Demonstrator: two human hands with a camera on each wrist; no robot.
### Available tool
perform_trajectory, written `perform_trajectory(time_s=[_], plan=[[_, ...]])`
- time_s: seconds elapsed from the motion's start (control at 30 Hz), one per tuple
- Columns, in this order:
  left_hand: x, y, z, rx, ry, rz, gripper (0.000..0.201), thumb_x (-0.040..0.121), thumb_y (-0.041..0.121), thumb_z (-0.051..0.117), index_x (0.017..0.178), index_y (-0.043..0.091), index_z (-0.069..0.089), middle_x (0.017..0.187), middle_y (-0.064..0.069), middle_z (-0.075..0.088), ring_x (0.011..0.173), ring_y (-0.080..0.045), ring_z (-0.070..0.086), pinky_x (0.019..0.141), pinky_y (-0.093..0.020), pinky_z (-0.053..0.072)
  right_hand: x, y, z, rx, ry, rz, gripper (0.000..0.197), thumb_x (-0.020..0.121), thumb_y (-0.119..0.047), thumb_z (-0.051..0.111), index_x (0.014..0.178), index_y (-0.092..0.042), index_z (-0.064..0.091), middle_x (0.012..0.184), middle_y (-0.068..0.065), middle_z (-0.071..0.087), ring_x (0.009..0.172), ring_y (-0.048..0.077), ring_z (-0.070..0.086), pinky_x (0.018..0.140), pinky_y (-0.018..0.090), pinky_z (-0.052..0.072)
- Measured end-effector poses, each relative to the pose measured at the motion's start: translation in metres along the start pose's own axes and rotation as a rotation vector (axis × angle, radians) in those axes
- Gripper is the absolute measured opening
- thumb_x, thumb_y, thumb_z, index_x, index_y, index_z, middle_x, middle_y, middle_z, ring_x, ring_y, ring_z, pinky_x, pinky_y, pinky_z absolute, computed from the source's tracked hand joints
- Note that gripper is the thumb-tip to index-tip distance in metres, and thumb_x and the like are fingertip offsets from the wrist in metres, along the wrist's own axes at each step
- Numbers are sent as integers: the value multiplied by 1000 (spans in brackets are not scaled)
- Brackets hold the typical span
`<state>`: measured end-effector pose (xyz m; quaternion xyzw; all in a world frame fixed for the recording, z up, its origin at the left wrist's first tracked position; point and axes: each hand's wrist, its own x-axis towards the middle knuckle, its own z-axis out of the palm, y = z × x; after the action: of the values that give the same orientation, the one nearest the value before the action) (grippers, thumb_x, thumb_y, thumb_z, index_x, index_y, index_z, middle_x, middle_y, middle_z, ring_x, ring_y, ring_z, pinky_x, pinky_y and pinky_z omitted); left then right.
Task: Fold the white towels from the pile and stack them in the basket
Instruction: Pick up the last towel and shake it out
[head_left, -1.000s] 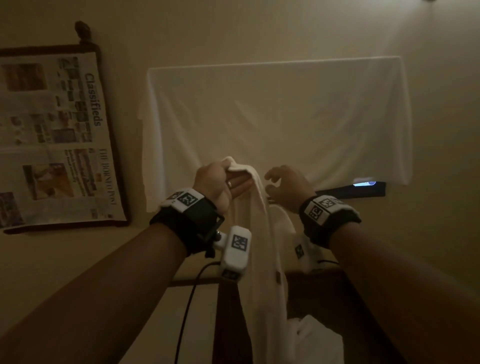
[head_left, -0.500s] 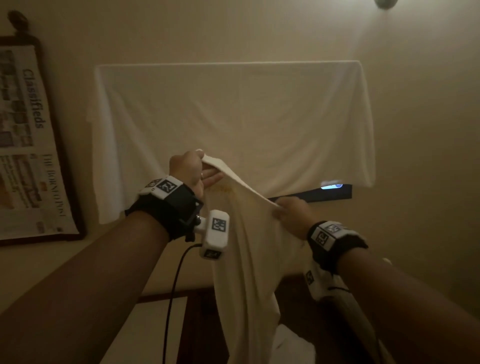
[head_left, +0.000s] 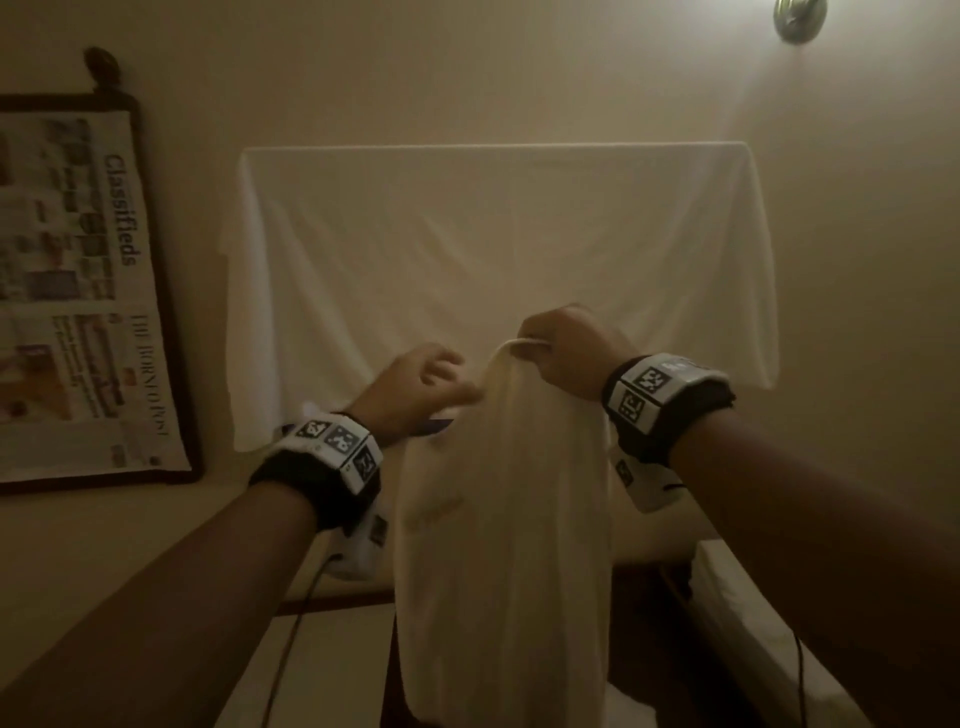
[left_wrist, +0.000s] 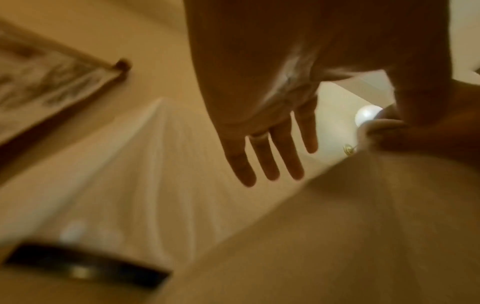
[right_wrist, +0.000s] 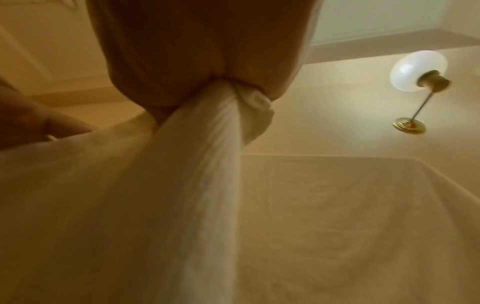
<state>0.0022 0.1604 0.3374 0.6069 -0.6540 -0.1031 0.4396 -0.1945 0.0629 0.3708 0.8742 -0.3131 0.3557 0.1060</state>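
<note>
Swapping grip since half a second ago: right hand now lifting the top of the white towel above the left hand, where earlier the left was holding it high and the right pinching lower down.

Looking from the head: right fingers curling round a bunched top corner, towel hanging straight down between the forearms toward a pale heap of towels low in the frame. Left hand sitting just beside the hanging edge, fingers loosely bent, seemingly touching the cloth but not clearly gripping. Hanging behind on the wall: a white sheet, a framed newspaper to the left, a wall lamp at upper right. No basket showing.

Looking from the left wrist: blurred, yet fingers plainly straight and slightly spread, holding nothing, towel lying just beside them.

Looking from the right wrist: fingers closing tight on a gathered corner, towel falling away below in a long drape.

Judging the step: opening out one towel before its first fold, task barely begun on this piece. Next move probably calling for the left hand to run along the top edge, find the other corner, pinch it, and pull the cloth flat.
</note>
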Motion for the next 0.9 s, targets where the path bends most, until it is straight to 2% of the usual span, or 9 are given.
perform_trajectory(time_s=[0.07, 0.2, 0.33, 0.47, 0.6, 0.67, 0.73, 0.8, 0.9], plan=[[-10, -14, 5, 17, -66, 59, 44, 79, 48, 75, 100, 10, 68, 91, -7, 71, 82, -20, 69, 68, -36, 58, 4, -26, 2, -32, -29, -27, 21, 92, -37, 60, 94, -20, 71, 86, 4, 65, 82, 25, 59, 67, 28, 43], [-25, -34, -9, 2, 113, 167, 65, 82, 60, 56, 68, -4, 59, 68, -28, 57, 57, -35, 53, 59, -51, 52, 1, -58, 4, -146, -170, 79, 28, 84, -52, 67, 99, -28, 69, 87, -3, 53, 83, 16, 48, 70, 26, 35], [-39, -34, -47, 7, 115, 193, 43, 96, 27, 61, 55, 18, 53, 48, 11, 48, 45, -3, 43, 51, -28, 40, -20, -71, 15, -34, -268, 196, 23, 82, -42, 71, 82, -19, 67, 80, 2, 59, 79, 21, 57, 65, 27, 38], [-59, -37, -73, -69, 110, 219, 42, 95, 21, 63, 56, 7, 54, 55, 0, 44, 50, -8, 39, 52, -25, 34, -65, -73, 54, 364, -79, 485, 23, 85, -28, 72, 65, -18, 66, 66, -2, 63, 62, 11, 57, 55, 25, 42], [-80, -61, -83, -90, -85, 70, 40, 87, 32, 68, 80, -8, 68, 71, -16, 62, 63, -24, 56, 65, -40, 49, -96, -95, 78, 766, 137, 632, 8, 86, -7, 70, 91, -8, 76, 91, 13, 74, 78, 18, 64, 65, 30, 52], [-89, -76, -83, 48, -295, 9, 52, 76, 53, 66, 86, 3, 73, 83, -19, 70, 73, -33, 65, 73, -46, 53, -97, -112, 76, 771, 195, 616, 9, 83, -4, 71, 90, -7, 75, 86, 11, 73, 76, 19, 65, 67, 34, 53], [-102, -85, -76, 134, -400, 10, 60, 68, 70, 65, 82, 13, 74, 84, -12, 72, 77, -29, 68, 71, -43, 53, -93, -130, 67, 672, 223, 522, 17, 85, -2, 63, 77, -13, 72, 70, -1, 67, 64, 6, 59, 61, 25, 49], [-112, -86, -66, 76, -344, 80, 55, 71, 73, 64, 74, 18, 71, 75, -7, 70, 69, -25, 66, 66, -44, 50, -89, -150, 55, 562, 199, 406, 33, 88, -5, 60, 61, -24, 61, 56, -10, 54, 53, -2, 48, 54, 19, 39], [-119, -70, -53, -141, -150, 222, 37, 88, 50, 64, 63, 24, 62, 61, 4, 57, 57, -12, 51, 58, -39, 42, -87, -171, 40, 451, 135, 316, 28, 90, -19, 66, 62, -21, 63, 59, -5, 56, 55, 0, 48, 51, 13, 36]])
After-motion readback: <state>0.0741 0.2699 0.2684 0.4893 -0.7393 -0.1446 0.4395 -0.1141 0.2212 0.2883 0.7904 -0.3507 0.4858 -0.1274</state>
